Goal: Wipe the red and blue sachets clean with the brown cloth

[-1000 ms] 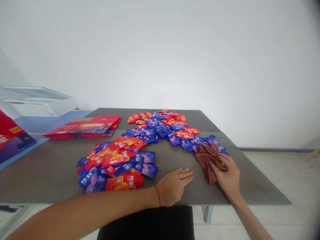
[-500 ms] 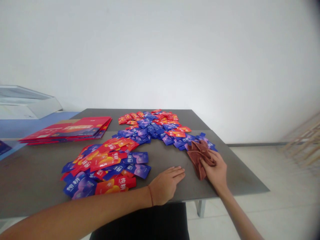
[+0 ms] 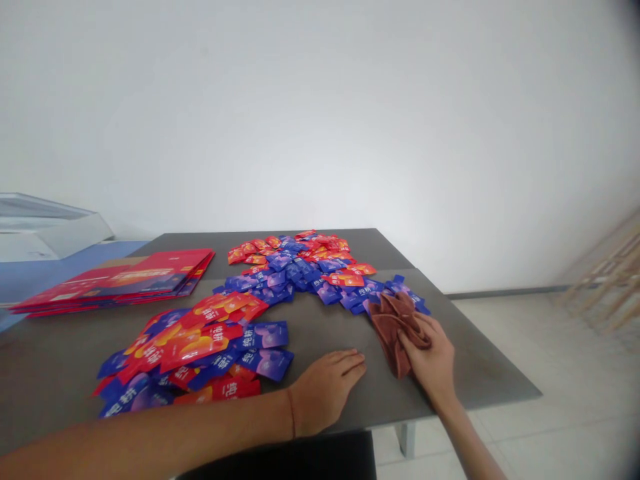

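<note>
Brown cloth [image 3: 384, 328] lies bunched on the right side of the worktop [image 3: 483, 363], and the right hand [image 3: 436, 360] has it gripped, thumb on the near side. From that wrist the cloth sits far and a little to the left, its longer run going roughly near to far. Its far edge meets the blue sachets [image 3: 411, 297] at the right end of the spread — overlapping some of them, as far as I can see from where I stand.

The left hand [image 3: 327, 387] rests palm down near the front edge, fingers extended and pointing right, no object showing in it. A bare strip separates its fingertips from the cloth, so the right hand is clearly nearer — the left is closer to the red-and-blue heap [image 3: 200, 340] on the near left.
</note>
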Tool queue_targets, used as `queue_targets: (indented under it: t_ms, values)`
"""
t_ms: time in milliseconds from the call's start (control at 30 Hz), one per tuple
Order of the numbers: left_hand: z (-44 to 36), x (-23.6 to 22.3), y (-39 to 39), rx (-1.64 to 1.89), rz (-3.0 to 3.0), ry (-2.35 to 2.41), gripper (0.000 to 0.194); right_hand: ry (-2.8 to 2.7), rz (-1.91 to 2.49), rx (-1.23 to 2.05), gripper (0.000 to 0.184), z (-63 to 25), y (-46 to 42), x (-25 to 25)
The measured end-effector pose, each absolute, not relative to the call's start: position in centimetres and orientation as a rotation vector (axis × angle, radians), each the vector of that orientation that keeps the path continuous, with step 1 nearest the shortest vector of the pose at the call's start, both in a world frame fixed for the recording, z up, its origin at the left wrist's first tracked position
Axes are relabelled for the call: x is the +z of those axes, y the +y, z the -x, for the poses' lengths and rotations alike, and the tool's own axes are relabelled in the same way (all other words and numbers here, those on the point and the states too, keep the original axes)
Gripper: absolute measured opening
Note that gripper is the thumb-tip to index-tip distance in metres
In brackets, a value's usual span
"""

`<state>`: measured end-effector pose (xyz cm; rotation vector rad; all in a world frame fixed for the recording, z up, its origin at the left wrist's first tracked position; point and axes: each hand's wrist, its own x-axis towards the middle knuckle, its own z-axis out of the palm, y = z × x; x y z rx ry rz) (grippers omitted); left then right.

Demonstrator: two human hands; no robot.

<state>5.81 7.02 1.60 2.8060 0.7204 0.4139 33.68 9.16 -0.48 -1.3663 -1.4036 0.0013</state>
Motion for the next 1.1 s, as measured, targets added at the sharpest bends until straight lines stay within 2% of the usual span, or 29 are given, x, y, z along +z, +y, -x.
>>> queue_targets:
  t_ms: [167,267,367,500,633,767,933,1100]
  values:
    - [-6.0,4.6,9.9,0.292,-3.055,0.714,0.030,-1.404,1.379,0.001,0.028,-33.4,9.0,-0.3]
    - [-5.3,7.2,14.2,0.120,-3.249,0.897,0.021,-1.406,1.378,-0.002,0.027,-33.3,8.9,-0.2]
    - [-4.1,8.7,18.6,0.088,-3.250,1.094,0.018,-1.403,1.387,-0.003,0.027,-33.3,8.9,-0.2]
    - [-3.3,8.4,21.6,0.017,-3.264,1.197,0.020,-1.402,1.384,-0.010,0.028,-33.3,9.0,-0.3]
    - [-4.0,7.1,22.1,-0.030,-3.304,1.138,0.027,-1.415,1.387,-0.005,0.028,-33.3,9.0,-0.4]
    - [-4.5,6.9,22.2,-0.039,-3.359,0.976,0.025,-1.410,1.384,-0.008,0.029,-33.3,9.1,-0.4]
    - [-4.3,8.2,20.6,0.009,-3.396,0.830,0.026,-1.418,1.390,-0.012,0.029,-33.4,9.2,-0.4]
    - [-4.2,10.5,15.5,0.119,-3.370,0.838,0.027,-1.418,1.378,-0.008,0.028,-33.5,9.1,-0.3]
